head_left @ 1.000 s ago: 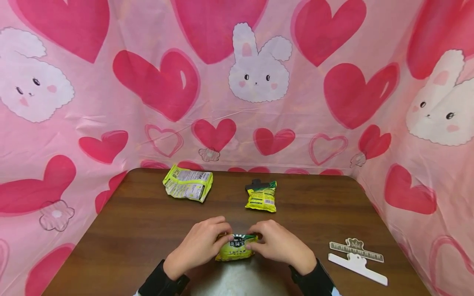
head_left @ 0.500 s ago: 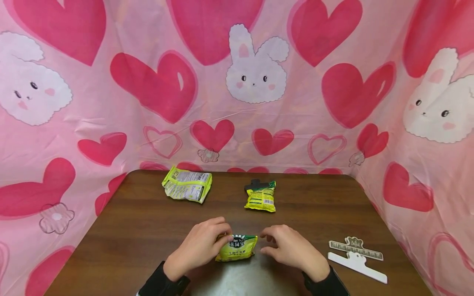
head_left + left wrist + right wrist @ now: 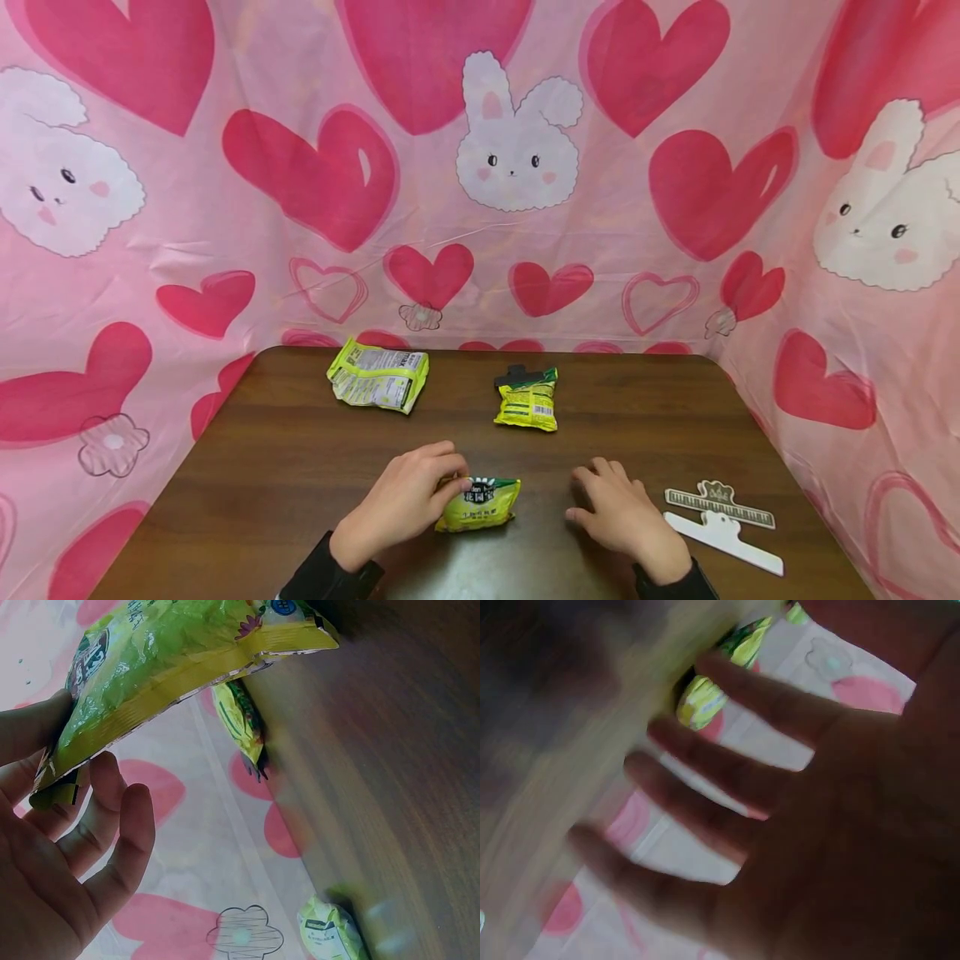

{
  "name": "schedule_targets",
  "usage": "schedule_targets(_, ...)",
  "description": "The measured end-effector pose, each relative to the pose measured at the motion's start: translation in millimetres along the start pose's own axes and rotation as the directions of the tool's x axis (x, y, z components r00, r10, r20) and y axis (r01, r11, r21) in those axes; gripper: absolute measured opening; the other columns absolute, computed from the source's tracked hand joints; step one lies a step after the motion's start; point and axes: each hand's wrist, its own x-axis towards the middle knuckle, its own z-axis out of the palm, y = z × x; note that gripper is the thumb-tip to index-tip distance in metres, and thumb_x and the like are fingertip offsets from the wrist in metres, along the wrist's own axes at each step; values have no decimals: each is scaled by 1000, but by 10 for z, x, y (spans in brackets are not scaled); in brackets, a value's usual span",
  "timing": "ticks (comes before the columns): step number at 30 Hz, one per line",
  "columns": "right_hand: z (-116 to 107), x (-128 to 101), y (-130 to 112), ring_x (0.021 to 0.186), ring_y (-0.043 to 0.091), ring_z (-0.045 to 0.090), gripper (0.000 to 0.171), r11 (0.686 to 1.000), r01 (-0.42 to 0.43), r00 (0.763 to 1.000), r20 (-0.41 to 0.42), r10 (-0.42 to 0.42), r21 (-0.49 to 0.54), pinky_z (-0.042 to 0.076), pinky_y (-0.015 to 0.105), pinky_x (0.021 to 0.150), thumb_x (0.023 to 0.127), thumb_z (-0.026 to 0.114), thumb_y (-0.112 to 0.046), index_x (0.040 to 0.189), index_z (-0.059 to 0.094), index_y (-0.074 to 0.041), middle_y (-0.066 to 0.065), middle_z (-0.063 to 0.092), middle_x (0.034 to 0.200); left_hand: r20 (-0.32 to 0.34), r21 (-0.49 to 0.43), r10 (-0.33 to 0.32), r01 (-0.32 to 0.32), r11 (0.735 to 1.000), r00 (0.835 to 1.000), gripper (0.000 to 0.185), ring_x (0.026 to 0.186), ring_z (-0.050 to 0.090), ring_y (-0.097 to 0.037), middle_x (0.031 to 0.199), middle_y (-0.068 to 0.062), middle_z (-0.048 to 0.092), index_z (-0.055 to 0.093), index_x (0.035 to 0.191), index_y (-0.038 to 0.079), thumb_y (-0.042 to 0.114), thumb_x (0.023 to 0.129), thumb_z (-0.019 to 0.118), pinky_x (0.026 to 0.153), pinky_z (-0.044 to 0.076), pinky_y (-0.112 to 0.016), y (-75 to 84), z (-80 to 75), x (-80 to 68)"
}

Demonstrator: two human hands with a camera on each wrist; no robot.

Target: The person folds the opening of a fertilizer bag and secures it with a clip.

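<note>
A small yellow-green snack packet [image 3: 478,504] lies on the brown wooden table [image 3: 300,467] near its front edge. My left hand [image 3: 408,498] grips the packet's left end; the left wrist view shows the packet [image 3: 172,667] pinched between thumb and fingers [image 3: 112,832]. My right hand [image 3: 617,512] hovers open to the right of the packet, fingers spread and holding nothing; in the right wrist view its fingers [image 3: 727,772] are blurred. A white clip [image 3: 723,542] and a ruler-like clip [image 3: 720,504] lie just right of that hand.
Two more packets sit farther back: a crumpled yellow-green one [image 3: 378,383] at the left, and a smaller one [image 3: 527,404] with a black clip [image 3: 513,375] on its top. A pink heart-and-bunny cloth [image 3: 517,150] walls the table on three sides.
My right hand let go of the packet and moved right, toward the clips. The left hand kept its grip on the packet.
</note>
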Motion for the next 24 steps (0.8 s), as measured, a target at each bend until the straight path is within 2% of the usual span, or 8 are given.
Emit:
schedule_targets(2, 14, -38, 42, 135, 50, 42, 61, 998, -57, 998, -10, 57, -39, 35, 78, 96, 93, 83, -24, 145, 58, -5, 26, 49, 146, -2, -1, 2, -2, 1000, 1000, 4, 75, 52, -1, 87, 18, 54, 75, 96, 21, 23, 100, 76, 65, 46, -24, 0, 0, -1)
schedule_targets(5, 26, -92, 133, 137, 56, 36, 71, 991, -103, 994, -31, 100, -84, 33, 81, 95, 91, 82, -15, 151, 48, -2, 33, 41, 150, -11, 1, 12, -12, 1000, 1000, 4, 75, 52, -1, 87, 18, 54, 75, 96, 21, 21, 99, 77, 65, 47, -24, -1, 3, -2)
schedule_targets(11, -12, -202, 385, 135, 59, 35, 67, 982, -163, 986, -47, 159, -96, 32, 82, 95, 86, 70, 2, 148, 46, 5, 37, 40, 146, -9, -10, 12, -12, 1000, 1000, 4, 74, 52, 0, 87, 18, 54, 75, 97, 21, 23, 101, 75, 65, 47, -24, -1, 18, -4)
schedule_targets(15, -10, -260, 520, 132, 58, 37, 69, 977, -196, 980, -52, 192, -88, 33, 81, 93, 83, 66, 6, 149, 44, 6, 36, 42, 143, -4, -13, 6, -6, 1000, 1000, 6, 74, 52, -1, 87, 18, 54, 75, 97, 20, 24, 101, 74, 64, 47, -24, -5, 23, -11)
schedule_targets(19, 12, -280, 569, 129, 57, 39, 71, 977, -195, 980, -66, 189, -84, 38, 78, 90, 82, 65, 6, 149, 43, 6, 35, 44, 140, -13, -5, 15, -15, 1000, 1000, 4, 74, 52, -1, 86, 18, 53, 75, 96, 20, 22, 100, 76, 64, 46, -24, -8, 12, -8)
schedule_targets(24, 37, -254, 553, 129, 57, 39, 72, 977, -193, 981, -47, 189, -90, 40, 78, 88, 81, 67, 8, 150, 45, 4, 34, 44, 140, -1, -4, 10, -10, 1000, 1000, 4, 74, 51, -1, 87, 18, 53, 74, 96, 22, 21, 100, 76, 65, 46, -24, -1, 1, -2)
